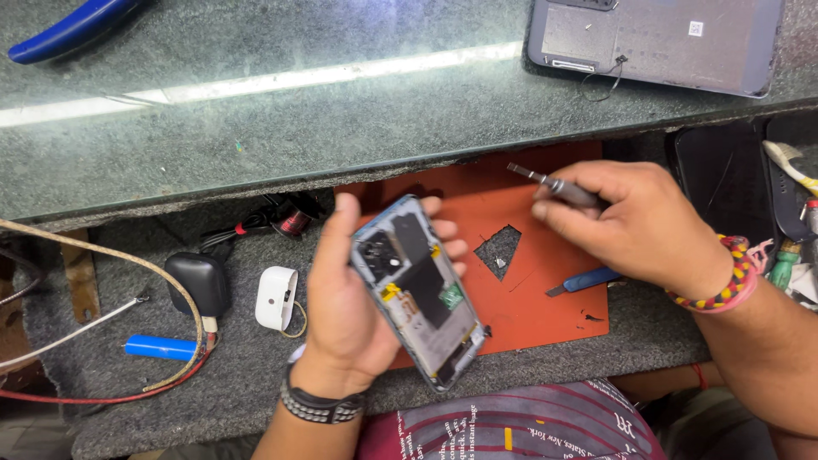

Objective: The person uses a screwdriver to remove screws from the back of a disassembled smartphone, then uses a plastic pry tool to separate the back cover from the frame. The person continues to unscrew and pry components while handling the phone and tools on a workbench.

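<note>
My left hand grips an opened smartphone with its back cover off, tilted, showing black shielding, yellow tape and a small green board. My right hand holds a slim grey screwdriver with its tip pointing left, a short way above and to the right of the phone and not touching it. Both hands hover over an orange-red work mat with a cut-out hole in the middle.
A blue-handled blade lies on the mat. To the left are a white charger, a black adapter, a blue cylinder cell and loose wires. On the upper stone shelf sit a grey device and blue pliers handles.
</note>
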